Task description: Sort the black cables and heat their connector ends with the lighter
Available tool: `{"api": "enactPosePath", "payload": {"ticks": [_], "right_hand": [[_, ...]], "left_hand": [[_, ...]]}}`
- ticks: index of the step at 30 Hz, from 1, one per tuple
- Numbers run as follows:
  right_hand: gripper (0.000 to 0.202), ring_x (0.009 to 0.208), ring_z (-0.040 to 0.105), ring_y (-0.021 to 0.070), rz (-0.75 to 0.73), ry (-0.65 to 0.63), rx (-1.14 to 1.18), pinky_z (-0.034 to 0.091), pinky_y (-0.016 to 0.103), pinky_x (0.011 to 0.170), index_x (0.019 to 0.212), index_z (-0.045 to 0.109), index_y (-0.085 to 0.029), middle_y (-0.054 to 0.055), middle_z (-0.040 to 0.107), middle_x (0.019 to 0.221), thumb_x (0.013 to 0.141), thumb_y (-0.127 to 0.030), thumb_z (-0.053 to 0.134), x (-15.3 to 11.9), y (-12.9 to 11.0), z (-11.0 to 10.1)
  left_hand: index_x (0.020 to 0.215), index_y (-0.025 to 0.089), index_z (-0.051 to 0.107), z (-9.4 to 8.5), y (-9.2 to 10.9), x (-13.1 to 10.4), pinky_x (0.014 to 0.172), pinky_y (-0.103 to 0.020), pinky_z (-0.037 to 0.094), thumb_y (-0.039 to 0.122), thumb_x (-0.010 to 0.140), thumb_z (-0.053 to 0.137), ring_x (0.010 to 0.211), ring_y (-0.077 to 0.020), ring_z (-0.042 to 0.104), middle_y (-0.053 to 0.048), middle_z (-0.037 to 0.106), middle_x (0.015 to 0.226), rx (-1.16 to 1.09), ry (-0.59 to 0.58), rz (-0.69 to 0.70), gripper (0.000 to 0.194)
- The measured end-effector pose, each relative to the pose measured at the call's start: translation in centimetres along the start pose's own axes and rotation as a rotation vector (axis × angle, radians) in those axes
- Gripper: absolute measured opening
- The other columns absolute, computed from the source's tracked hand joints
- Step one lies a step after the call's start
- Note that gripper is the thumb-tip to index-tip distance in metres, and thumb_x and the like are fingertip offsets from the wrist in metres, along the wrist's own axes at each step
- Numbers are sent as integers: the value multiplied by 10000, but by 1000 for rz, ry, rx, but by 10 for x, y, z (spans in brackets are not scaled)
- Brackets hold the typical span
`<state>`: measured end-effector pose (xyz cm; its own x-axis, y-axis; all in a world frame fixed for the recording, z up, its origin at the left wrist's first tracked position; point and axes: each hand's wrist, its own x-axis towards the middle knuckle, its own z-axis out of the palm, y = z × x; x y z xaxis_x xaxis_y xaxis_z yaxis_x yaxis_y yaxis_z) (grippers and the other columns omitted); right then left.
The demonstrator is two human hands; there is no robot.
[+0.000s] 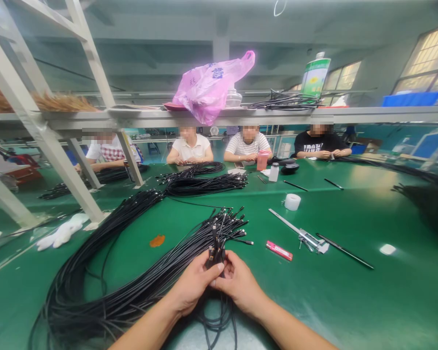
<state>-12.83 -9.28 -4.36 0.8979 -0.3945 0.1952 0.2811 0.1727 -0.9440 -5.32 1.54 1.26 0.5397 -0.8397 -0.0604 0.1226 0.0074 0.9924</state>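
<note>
Both my left hand [196, 278] and my right hand [238, 281] close around a small bunch of black cables [215, 247] near their plug ends. The plugs point up and away from me, and my thumbs meet on the near side. Below my hands the held cables hang in loose loops [219, 316] at the table's near edge. Just beyond, a thick bundle of black cables [146, 272] lies on the green table, its metal-tipped plugs fanned out by my fingers. This bundle curves far round to the left.
To the right lie a caliper [299, 232], a pink utility knife [279, 250], a black pen [345, 250] and a white tape roll [292, 201]. White gloves [63, 232] rest by the shelf's metal leg [62, 160]. More cable coils [208, 183] lie ahead. Several people sit across the table.
</note>
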Motion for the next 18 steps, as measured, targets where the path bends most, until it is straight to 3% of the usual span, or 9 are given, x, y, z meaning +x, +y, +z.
{"api": "enactPosePath", "payload": {"ticks": [5,11,18], "right_hand": [[238,958,606,237,27,-76,-79,488,366,892,892,737,-168,66,650,988,665,-215,790,0,-11,-3],[252,961,593,221,9,-131,11,471,339,884,918,761,-176,57,661,1008,671,-215,791,0,-16,-4],[247,842,593,203,8,-21,-145,503,311,777,862,745,-179,38,645,897,693,-352,798,0,-7,-5]], "left_hand": [[1153,165,673,-4,-2,0,980,-348,460,348,750,798,1080,-244,627,-93,707,1114,-39,-10,-20,460],[1167,164,666,-5,2,0,981,-350,461,335,784,770,1086,-240,623,-98,703,1136,-33,-67,-14,432],[1078,150,678,-8,7,2,960,-363,486,335,803,741,1016,-228,635,-90,708,1074,95,-60,22,337]]}}
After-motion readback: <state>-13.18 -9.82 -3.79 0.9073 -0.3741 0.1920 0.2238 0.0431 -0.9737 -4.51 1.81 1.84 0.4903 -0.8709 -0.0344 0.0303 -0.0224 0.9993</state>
